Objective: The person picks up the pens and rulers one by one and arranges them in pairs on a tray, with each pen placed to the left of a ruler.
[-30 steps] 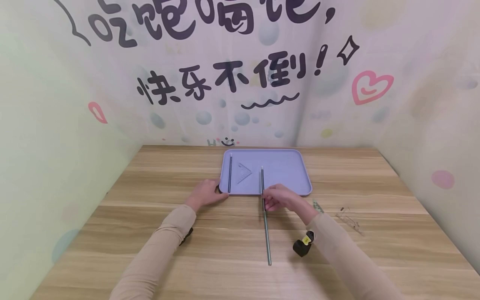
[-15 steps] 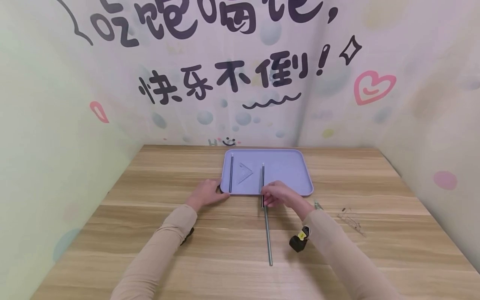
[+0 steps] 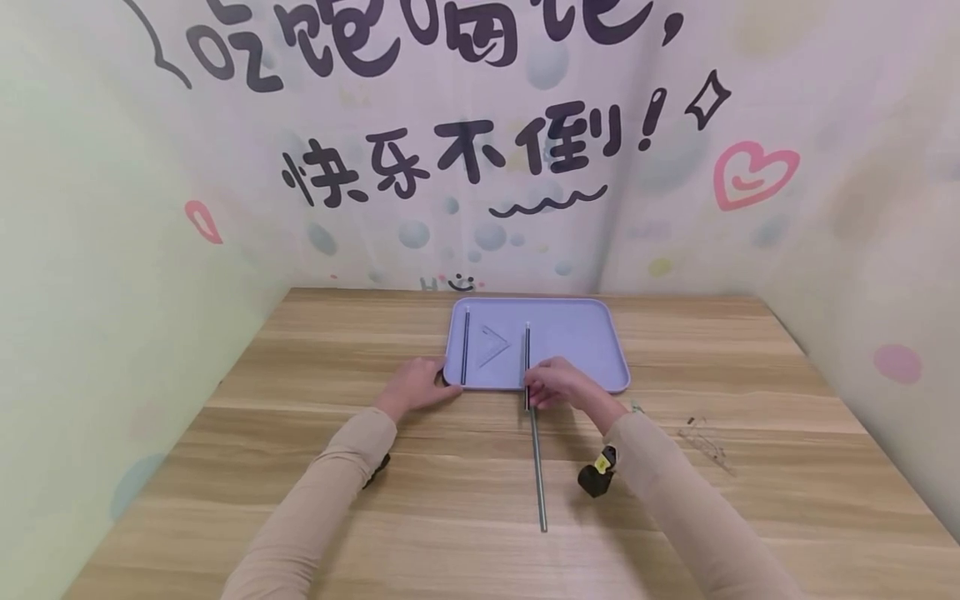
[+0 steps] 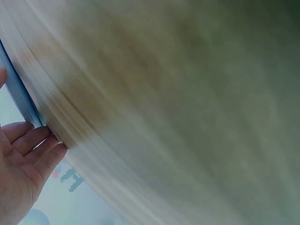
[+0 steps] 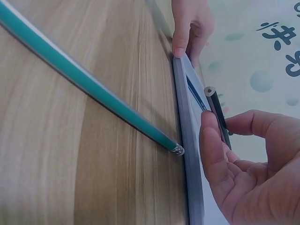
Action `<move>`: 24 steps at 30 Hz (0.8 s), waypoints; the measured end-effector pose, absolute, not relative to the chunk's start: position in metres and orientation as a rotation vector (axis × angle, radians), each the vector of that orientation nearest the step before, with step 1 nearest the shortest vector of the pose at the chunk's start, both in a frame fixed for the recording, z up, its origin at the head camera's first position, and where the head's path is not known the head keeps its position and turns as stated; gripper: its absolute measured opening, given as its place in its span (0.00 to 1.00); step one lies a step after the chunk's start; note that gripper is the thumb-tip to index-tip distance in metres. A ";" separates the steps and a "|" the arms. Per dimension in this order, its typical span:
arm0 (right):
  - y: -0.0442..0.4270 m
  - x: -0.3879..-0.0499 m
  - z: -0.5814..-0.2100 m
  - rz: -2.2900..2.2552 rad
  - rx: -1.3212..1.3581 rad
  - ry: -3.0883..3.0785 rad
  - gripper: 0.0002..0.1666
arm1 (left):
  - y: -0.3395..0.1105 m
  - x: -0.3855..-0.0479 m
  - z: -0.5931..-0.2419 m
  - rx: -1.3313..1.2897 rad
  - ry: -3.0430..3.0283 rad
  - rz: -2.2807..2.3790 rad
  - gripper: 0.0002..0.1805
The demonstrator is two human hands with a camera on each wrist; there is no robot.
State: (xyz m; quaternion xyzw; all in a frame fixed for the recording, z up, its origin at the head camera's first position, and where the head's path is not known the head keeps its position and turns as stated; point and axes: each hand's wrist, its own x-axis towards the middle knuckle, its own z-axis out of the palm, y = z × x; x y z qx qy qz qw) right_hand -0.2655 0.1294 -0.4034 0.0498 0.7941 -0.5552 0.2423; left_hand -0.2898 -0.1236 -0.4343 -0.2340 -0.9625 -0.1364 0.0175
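My right hand (image 3: 551, 383) pinches a dark pencil (image 3: 527, 346) between thumb and fingers, over the tray's front rim. In the right wrist view, the blunt end of this dark pencil (image 5: 211, 91) shows above the fingertips. At the left front corner of the lavender tray (image 3: 577, 342), my left hand (image 3: 412, 386) grips the rim, the thumb along the front and the other fingers at the side. Inside the tray lie another dark pencil (image 3: 466, 346) and a clear set square (image 3: 492, 346). A teal pencil (image 5: 108, 101) lies on the table before the tray, its ferrule end near the rim.
Right of the right forearm lies a clear plastic ruler-like piece (image 3: 707, 447). A small greenish piece (image 3: 637, 407) shows partly beside the sleeve. A black wrist camera (image 3: 596, 479) sits under the right wrist. A printed cloth (image 3: 375, 242) hangs behind the wooden table (image 3: 360, 333).
My right hand has moved slightly away from me, carrying the dark pencil farther over the tray. The left hand keeps its place at the tray corner. The view shifts slightly.
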 end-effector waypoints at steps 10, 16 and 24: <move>0.127 -0.275 -0.406 -1.514 0.175 2.165 0.07 | -0.123 -0.290 -0.435 -0.721 -3.006 -0.443 0.27; 0.126 -0.279 -0.405 -1.521 0.216 2.191 0.08 | -0.124 -0.292 -0.435 -0.736 -2.994 -0.444 0.27; 0.129 -0.279 -0.403 -1.498 0.226 2.284 0.12 | -0.124 -0.292 -0.436 -0.749 -2.983 -0.425 0.26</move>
